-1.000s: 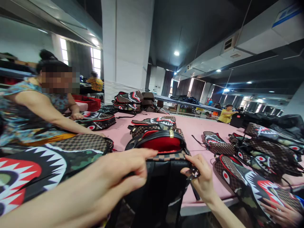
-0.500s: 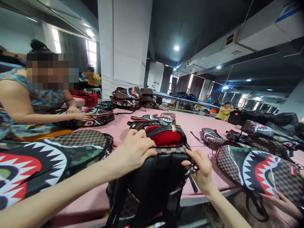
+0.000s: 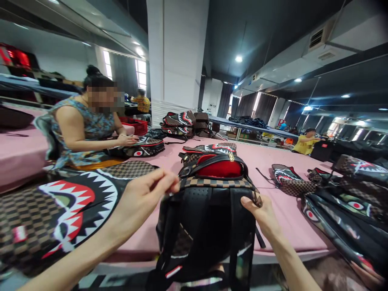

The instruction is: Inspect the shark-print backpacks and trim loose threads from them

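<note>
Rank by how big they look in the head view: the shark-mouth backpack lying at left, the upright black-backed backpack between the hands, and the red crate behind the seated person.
1. Shark-mouth backpack, though nearness inflates it.
2. Black-backed backpack, fairly close in size.
3. Red crate, far off.

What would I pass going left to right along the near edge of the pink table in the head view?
Big shark-face backpack → left hand → black backpack → right hand → pile of backpacks.

Bare pink table point(image 3: 257, 163) beyond backpack point(image 3: 209, 218); shark-print bags point(image 3: 75, 202) crowd both sides.
</note>
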`<state>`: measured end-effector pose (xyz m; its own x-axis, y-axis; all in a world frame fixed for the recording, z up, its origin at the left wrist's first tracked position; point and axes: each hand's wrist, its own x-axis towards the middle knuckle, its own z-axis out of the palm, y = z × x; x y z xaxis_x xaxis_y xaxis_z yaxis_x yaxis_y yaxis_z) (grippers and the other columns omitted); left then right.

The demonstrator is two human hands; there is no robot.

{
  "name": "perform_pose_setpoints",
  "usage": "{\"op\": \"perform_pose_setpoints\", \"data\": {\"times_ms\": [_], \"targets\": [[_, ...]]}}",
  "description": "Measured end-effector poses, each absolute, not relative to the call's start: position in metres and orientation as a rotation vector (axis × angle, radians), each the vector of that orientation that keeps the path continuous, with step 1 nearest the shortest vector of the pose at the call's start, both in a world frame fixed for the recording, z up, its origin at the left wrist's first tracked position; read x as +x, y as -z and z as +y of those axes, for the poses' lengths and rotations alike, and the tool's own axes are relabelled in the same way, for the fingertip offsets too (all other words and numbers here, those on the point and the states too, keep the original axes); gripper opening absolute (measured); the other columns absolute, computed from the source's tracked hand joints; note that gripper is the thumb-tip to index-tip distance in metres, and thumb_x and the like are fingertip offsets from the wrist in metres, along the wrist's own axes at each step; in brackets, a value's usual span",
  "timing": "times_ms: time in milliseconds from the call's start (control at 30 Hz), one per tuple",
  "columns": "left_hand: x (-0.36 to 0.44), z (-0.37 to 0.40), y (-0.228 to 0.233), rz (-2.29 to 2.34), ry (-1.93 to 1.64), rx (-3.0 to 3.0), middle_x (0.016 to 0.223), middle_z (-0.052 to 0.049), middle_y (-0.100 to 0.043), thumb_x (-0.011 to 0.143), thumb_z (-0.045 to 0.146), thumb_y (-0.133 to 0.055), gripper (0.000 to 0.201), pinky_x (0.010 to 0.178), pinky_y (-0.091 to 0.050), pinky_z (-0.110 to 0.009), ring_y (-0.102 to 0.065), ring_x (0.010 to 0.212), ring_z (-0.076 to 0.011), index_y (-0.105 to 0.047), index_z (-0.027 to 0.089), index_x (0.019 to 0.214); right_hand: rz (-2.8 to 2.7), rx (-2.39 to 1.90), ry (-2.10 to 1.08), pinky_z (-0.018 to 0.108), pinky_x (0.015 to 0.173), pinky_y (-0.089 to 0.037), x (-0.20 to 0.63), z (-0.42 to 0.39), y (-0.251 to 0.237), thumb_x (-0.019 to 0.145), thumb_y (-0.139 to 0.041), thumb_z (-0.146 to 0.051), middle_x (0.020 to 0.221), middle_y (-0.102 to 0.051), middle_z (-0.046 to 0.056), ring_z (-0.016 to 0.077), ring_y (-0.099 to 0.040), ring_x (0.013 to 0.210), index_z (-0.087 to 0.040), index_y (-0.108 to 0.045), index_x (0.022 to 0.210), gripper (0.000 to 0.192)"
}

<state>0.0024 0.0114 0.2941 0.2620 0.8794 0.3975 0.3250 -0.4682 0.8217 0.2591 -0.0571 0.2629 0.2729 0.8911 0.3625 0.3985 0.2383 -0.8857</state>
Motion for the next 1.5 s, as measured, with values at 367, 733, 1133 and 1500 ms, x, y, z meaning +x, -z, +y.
{"op": "perform_pose_setpoints", "data": {"times_ms": [367, 733, 1133, 1500], "targets": [[0.029, -0.02, -0.265, 1.095, -0.874, 1.632, 0.054, -0.001, -0.055, 0.07, 0.055, -0.052, 0.04, 0.054, -0.042, -0.028, -0.051, 0.053, -0.0162, -0.054, 0.018, 0.055, -1.403, -1.381, -0.605, 0.022, 0.046, -0.021, 0.278, -0.066, -0.256, 0.065, -0.063, -0.055, 0.052, -0.028, -0.005, 0.0075, -0.023, 0.052, -0.019, -0.032, 0.052, 0.049], [0.043, -0.025, -0.315, 0.454, -0.939, 1.111, 0.085, -0.008, -0.072, 0.077, 0.031, -0.056, 0.031, 0.06, -0.055, -0.03, -0.068, 0.069, -0.0214, -0.064, 0.012, 0.099, -1.174, -1.063, -0.487, 0.026, 0.058, -0.046, 0.261, -0.092, -0.283, 0.068, -0.068, -0.043, 0.068, -0.058, -0.001, 0.0149, -0.056, 0.064, -0.019, -0.063, 0.083, 0.029], [0.058, 0.01, -0.056, 0.888, -0.517, 0.596, 0.091, -0.019, -0.069, 0.084, 0.03, -0.053, 0.026, 0.073, -0.055, -0.031, -0.068, 0.082, -0.0236, -0.063, 0.006, 0.081, -0.791, -1.528, -1.121, 0.02, 0.037, -0.015, 0.236, -0.065, -0.031, 0.06, -0.067, -0.039, 0.046, -0.023, -0.012, 0.0033, -0.019, 0.041, -0.021, -0.034, 0.057, 0.038], [0.051, 0.012, -0.056, 0.866, -0.476, 0.618, 0.099, -0.011, -0.069, 0.082, 0.039, -0.054, 0.029, 0.082, -0.053, -0.032, -0.064, 0.095, -0.0241, -0.066, 0.013, 0.082, -0.738, -1.473, -1.235, 0.019, 0.036, -0.013, 0.241, -0.061, -0.033, 0.059, -0.07, -0.041, 0.045, -0.023, -0.012, 0.0021, -0.017, 0.038, -0.02, -0.032, 0.054, 0.043]]}}
